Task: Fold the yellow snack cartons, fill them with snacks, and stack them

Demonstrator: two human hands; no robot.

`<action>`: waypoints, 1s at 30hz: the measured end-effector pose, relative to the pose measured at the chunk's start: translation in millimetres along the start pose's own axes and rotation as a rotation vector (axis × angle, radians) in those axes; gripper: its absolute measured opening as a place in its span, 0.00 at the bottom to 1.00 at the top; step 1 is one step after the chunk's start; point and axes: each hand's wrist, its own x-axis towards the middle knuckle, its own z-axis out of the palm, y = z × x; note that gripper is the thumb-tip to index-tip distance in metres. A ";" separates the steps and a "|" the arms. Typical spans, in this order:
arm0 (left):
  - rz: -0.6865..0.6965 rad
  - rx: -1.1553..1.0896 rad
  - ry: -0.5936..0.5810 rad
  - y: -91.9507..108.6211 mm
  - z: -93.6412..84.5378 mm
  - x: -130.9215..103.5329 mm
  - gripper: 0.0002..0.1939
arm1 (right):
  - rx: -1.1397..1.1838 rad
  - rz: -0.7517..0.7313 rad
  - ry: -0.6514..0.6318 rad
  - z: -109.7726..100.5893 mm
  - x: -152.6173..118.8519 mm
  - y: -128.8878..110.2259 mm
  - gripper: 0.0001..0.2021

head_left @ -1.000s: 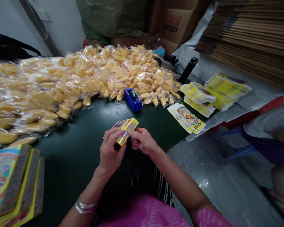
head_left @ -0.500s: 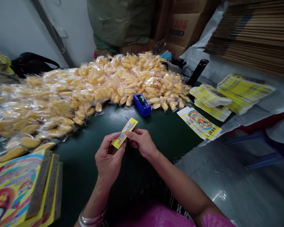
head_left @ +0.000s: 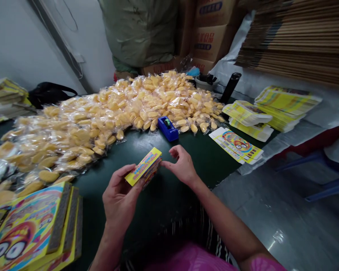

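A small yellow printed carton (head_left: 144,166) is held above the dark green table (head_left: 101,218), its narrow lettered side facing up. My left hand (head_left: 119,201) is closed around it, thumb on the near side and fingers behind. My right hand (head_left: 184,167) is beside the carton's right end with thumb and fingers apart; its thumb tip is at or very near the carton's edge. Beyond the hands stands a blue tape dispenser (head_left: 168,129) with a green roll. Whatever the carton may contain is hidden.
A wide heap of yellow pieces in clear wrappers (head_left: 124,109) covers the table's far side. Printed yellow boards (head_left: 31,226) are stacked at the near left. Flat printed cartons (head_left: 237,145) lie right, near more stacks (head_left: 285,107). A black cylinder (head_left: 231,87) stands behind.
My right hand has let go of the carton and spread its fingers. The carton has turned, showing more of its printed side. The view has shifted slightly left.
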 end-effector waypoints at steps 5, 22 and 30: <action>-0.024 -0.099 -0.154 7.6 -11.1 4.2 0.17 | 0.164 -0.101 -0.537 -41.4 -7.1 -12.0 0.32; 0.120 0.307 -0.590 48.3 -11.9 1.2 0.12 | 0.319 -0.030 -0.485 -38.3 -70.4 -30.1 0.15; 0.313 0.569 -0.738 42.5 -37.4 6.2 0.22 | 0.543 0.132 -0.462 -26.8 -74.2 -24.4 0.16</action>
